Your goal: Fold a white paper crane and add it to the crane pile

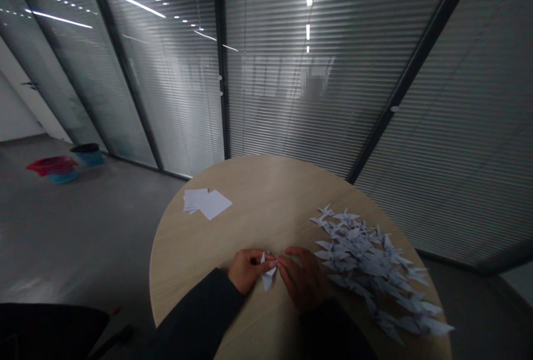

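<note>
A small white folded paper piece (pixel 268 275) lies on the round wooden table (pixel 266 204), near its front edge. My left hand (pixel 249 268) pinches it from the left, fingers curled closed on it. My right hand (pixel 303 280) meets it from the right, fingertips pressed on the same paper. Both arms wear dark sleeves. To the right of my right hand spreads a pile of several finished white paper cranes (pixel 368 263).
A small stack of flat white paper sheets (pixel 206 202) lies at the table's far left. Glass walls with blinds stand behind the table. On the floor at far left sit a red-and-blue object (pixel 54 168) and a dark bin (pixel 87 153). A dark chair (pixel 45 329) is at lower left.
</note>
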Motion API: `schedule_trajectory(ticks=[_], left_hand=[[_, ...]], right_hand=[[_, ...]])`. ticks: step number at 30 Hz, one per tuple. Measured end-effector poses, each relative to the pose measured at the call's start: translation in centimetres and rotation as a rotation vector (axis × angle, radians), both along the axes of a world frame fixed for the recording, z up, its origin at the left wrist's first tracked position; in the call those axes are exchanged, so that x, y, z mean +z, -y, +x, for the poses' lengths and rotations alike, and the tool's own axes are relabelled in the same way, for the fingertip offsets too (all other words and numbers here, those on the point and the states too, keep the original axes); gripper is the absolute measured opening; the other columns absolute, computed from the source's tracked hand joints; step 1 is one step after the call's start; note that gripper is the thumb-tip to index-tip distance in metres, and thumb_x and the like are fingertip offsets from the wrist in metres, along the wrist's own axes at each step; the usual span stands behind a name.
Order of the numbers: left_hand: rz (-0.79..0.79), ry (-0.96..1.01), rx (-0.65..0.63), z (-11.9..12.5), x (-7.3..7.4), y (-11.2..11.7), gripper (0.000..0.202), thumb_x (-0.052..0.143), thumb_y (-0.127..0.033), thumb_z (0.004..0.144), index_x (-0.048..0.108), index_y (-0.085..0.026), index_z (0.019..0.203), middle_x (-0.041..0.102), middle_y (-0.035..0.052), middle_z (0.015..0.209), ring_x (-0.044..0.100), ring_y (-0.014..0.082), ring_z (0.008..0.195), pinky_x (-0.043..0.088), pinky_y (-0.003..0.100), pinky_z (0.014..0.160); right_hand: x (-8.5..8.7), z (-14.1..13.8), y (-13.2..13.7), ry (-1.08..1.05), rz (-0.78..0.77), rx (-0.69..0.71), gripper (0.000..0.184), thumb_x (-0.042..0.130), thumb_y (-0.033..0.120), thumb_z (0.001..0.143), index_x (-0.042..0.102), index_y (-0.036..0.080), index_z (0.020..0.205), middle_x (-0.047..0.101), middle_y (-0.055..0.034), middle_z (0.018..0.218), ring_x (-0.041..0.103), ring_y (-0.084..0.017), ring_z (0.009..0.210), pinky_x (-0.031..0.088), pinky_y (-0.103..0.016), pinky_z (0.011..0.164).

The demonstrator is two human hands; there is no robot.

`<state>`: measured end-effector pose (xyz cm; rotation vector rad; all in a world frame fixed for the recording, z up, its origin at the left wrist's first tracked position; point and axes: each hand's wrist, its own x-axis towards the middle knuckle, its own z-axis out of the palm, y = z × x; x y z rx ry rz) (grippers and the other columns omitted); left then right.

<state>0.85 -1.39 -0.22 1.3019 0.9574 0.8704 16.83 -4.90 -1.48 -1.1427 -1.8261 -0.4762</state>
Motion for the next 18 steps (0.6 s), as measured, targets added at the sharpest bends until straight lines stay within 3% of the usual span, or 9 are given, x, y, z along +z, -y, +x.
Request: schedule_trajectory(ticks=[10, 18], left_hand=[[-0.058, 0.095, -0.051, -0.12, 0.36, 0.02, 0.041, 0.077, -0.049, 0.052, 0.073, -0.011, 0.064, 0.064, 0.002, 0.054, 0.049, 0.0101, 0.05, 0.038, 0.023, 0.055], [-0.07, 0.158, 0.025, 0.23, -0.02, -0.15, 0.04, 0.077, -0.049, 0.052, 0.071, -0.011, 0.062, 0.062, 0.0015, 0.053, 0.049, 0.0101, 0.049, 0.037, 0.023, 0.053]], right_hand=[[0.5, -0.12, 0.31, 0.047, 0.052, 0.021, 0.012, 0.051, 0.018, 0.084, 0.063, 0.021, 0.086, 0.063, -0.0062, 0.083, 0.059, -0.017, 0.079, 0.048, -0.032, 0.071], [0.77, -0.99, 0.37, 0.016, 0.046, 0.041, 0.016, 0.051, 0.012, 0.084, 0.063, 0.019, 0.092, 0.065, -0.0065, 0.081, 0.06, -0.017, 0.078, 0.049, -0.032, 0.07]])
